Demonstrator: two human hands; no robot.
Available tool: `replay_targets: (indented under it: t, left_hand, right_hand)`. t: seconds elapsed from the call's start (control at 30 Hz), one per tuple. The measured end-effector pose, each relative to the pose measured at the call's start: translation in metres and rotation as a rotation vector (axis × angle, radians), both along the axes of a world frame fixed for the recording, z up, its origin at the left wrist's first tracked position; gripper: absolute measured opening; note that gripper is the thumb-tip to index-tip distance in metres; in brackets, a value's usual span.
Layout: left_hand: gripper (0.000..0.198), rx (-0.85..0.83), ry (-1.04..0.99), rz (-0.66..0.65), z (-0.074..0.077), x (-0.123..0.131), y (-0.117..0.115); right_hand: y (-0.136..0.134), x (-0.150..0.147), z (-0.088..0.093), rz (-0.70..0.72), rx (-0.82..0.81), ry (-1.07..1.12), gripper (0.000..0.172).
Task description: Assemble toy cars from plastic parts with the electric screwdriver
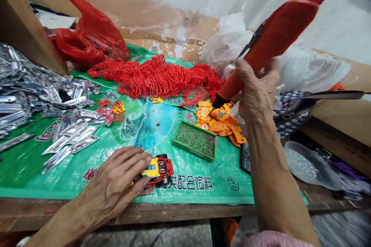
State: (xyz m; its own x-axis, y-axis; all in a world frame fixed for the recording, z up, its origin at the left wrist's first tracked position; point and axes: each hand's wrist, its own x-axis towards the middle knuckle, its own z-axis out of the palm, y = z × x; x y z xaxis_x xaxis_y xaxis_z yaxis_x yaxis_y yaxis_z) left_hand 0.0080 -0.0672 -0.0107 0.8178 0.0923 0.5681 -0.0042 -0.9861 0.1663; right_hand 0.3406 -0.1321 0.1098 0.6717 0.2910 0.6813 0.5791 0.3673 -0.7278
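Under my left hand (121, 179) lies a toy car (156, 168) with a yellow body, red frame and black wheels, near the table's front edge. The fingers are closed over its left part, which they hide. My right hand (259, 81) is wrapped round an orange electric screwdriver (266, 42), raised and tilted, with a black cord leaving its top. The black tip of the tool points down toward a pile of orange plastic parts (222, 121). Between the hands sits a green tray (194, 141) of tiny screws, set in a grid of holes and heaped at the right end.
Red plastic frames (162, 77) are heaped at the back beside a red plastic bag (89, 34). Shiny silver packets (37, 85) cover the left side. A calculator (245, 158) and a translucent bowl of small metal pieces (307, 166) are at right. Green sheeting (116, 139) covers the table.
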Motion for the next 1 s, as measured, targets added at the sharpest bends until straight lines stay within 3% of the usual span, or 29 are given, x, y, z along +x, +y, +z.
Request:
replay_targets:
  t: [0.13, 0.3, 0.47, 0.57, 0.77, 1.0]
  left_hand:
    - [0.031, 0.038, -0.031, 0.028, -0.001, -0.002, 0.001]
    - [0.029, -0.012, -0.015, 0.008, -0.002, -0.002, -0.001]
    - [0.028, -0.015, -0.028, 0.004, -0.007, 0.006, -0.003]
    - [0.026, 0.0, -0.039, 0.014, -0.009, 0.014, -0.004]
    - [0.021, 0.025, -0.04, -0.024, -0.002, 0.03, -0.005]
    - [0.023, 0.027, -0.042, -0.034, -0.001, 0.032, -0.005]
  right_hand:
    - [0.017, -0.006, -0.002, 0.117, -0.061, 0.047, 0.037]
    - [0.002, -0.026, 0.008, 0.258, -0.009, 0.092, 0.042]
    - [-0.013, -0.04, 0.024, 0.539, -0.218, 0.279, 0.051]
    - [-0.012, -0.048, 0.017, 0.503, -0.218, 0.288, 0.043]
    - [-0.001, -0.063, -0.013, 0.328, -0.099, 0.322, 0.04]
    - [0.003, -0.066, -0.031, 0.356, -0.042, 0.271, 0.035]
